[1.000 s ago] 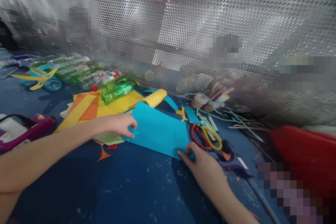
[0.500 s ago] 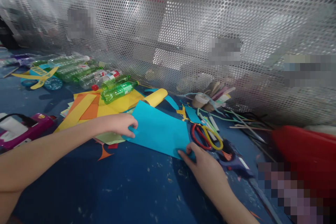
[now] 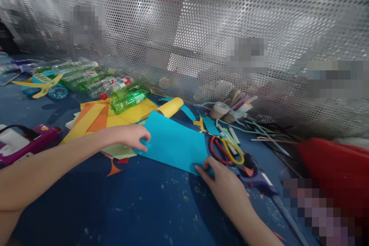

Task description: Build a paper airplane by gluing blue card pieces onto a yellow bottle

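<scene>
A blue sheet of paper [image 3: 175, 144] spans the space between my two hands above the dark blue table [image 3: 138, 203]. My left hand [image 3: 134, 137] grips its left edge, thumb and fingers curled around it. At the lower right corner, my right hand [image 3: 217, 173] pinches the same sheet. Just behind the sheet lies a rolled yellow paper tube [image 3: 171, 107]. Scissors with red and yellow handles [image 3: 227, 150] rest close to my right hand, beside a dark blue glue gun [image 3: 261, 180].
Yellow and orange paper sheets [image 3: 95, 117] lie under my left forearm. Several plastic bottles [image 3: 131, 100] line the back left along a perforated metal screen [image 3: 161, 34]. A purple power strip [image 3: 31, 142] sits at the left; cups with sticks [image 3: 220, 110] stand at the back right.
Almost nothing differs. Both hands keep their hold on the blue sheet, and the view has shifted very slightly.
</scene>
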Tool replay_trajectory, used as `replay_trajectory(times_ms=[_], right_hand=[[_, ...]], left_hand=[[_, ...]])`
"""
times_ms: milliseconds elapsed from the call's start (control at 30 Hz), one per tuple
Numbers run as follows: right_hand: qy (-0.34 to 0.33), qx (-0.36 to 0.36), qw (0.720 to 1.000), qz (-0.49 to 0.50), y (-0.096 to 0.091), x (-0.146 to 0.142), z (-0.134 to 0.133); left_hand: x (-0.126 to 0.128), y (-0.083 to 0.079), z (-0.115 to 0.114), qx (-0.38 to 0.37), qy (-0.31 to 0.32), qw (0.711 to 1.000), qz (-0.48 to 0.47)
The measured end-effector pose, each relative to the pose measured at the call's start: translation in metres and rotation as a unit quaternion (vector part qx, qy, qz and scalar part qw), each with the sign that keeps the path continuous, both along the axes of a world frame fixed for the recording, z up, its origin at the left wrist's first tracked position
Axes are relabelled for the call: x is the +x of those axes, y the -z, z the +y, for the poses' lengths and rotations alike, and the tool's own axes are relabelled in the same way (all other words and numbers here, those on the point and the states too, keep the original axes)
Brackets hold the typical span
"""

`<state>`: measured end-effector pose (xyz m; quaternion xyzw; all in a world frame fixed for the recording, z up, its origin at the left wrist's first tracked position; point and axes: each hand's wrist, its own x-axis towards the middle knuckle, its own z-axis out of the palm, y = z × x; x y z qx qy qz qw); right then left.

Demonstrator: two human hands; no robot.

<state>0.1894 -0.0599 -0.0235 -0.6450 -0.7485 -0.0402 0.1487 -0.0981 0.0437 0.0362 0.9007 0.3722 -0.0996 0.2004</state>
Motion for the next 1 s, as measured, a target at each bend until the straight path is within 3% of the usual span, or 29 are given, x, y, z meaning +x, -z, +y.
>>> replay_trajectory(times_ms=[1000], right_hand=[[0.000, 0.000, 1.000, -0.018, -0.0001, 0.0001, 0.0002]], left_hand=[[-0.0021, 0.0017, 0.0006, 0.008, 0.000, 1.000, -0.013]])
